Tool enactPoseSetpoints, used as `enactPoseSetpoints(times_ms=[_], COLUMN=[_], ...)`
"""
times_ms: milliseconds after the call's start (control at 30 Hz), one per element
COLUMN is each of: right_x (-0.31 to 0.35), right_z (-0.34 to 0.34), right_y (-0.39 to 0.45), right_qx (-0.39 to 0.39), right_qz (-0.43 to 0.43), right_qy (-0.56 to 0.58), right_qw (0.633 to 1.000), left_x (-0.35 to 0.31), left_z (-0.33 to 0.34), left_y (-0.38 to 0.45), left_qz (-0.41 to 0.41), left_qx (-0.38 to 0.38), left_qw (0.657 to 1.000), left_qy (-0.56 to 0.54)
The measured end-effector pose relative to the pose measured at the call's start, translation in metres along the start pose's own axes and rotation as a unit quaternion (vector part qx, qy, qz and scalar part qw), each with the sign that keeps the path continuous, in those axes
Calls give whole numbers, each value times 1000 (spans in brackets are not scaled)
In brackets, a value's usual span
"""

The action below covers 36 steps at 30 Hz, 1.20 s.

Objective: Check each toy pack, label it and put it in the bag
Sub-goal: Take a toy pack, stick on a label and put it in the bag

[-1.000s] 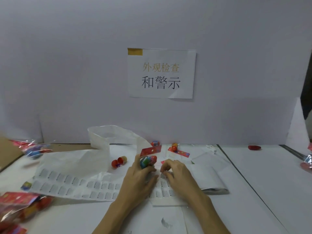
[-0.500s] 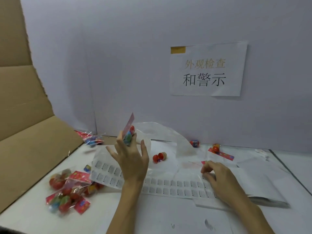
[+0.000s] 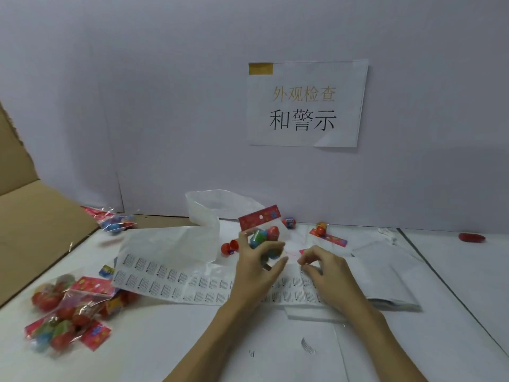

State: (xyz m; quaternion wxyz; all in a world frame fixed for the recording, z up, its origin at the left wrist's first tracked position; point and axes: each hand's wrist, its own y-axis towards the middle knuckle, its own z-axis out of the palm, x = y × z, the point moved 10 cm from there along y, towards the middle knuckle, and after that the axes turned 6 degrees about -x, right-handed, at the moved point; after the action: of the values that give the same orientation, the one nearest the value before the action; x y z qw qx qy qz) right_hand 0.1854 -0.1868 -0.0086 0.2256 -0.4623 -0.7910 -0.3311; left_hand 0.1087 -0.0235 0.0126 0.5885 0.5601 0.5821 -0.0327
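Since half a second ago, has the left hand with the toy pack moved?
Yes. The left hand carried the toy pack rightward along the label sheet, close to the right hand.

Both hands [image 3: 259,267] [image 3: 327,271] raised, fingers curled

The light over my bench is dim, even and bluish, so the white wall [image 3: 165,106] reads lavender. Under my arms only faint soft shadows show, and there is no hard glare. Small glints catch the clear wrap of the toy packs [image 3: 66,312] at the left. Those packs smear with blur, and the printing on the label sheet [image 3: 170,279] is too soft to read. The table edge [image 3: 451,293] bows outward toward the frame's right side.
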Motion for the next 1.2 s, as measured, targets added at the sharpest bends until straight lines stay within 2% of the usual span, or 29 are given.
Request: enactPoseSetpoints(times_ms=[100, 200, 400, 600, 700, 767, 800, 1200], right_x=[-1, -1, 1, 3, 4, 9, 12, 15], right_z=[4, 0, -16, -29, -29, -22, -18, -5], right_y=[0, 0, 2, 0, -2, -5, -7, -9], right_qx=[14, 2, -58, -111, -120, -98, -88, -110], right_qz=[8, 20, 46, 42, 62, 74, 73, 57], right_qy=[-6, 8, 147, 246, 377, 466, 479, 445], right_qw=[1000, 1000, 986, 962, 916, 876, 870, 887], left_x=[15, 28, 33, 21, 19, 16, 15, 4], left_z=[20, 22, 16, -1, -3, -1, 0, 13], left_y=[-8, -7, -4, 5, 6, 5, 4, -3], left_qz=[-51, -102, -123, -139, -161, -164, -163, -158], left_qx=[82, 105, 89, 22, 23, 30, 34, 66], left_qw=[995, 989, 988, 983, 967, 960, 960, 948], left_qy=[11, 17, 7, -121, -198, -223, -226, -268])
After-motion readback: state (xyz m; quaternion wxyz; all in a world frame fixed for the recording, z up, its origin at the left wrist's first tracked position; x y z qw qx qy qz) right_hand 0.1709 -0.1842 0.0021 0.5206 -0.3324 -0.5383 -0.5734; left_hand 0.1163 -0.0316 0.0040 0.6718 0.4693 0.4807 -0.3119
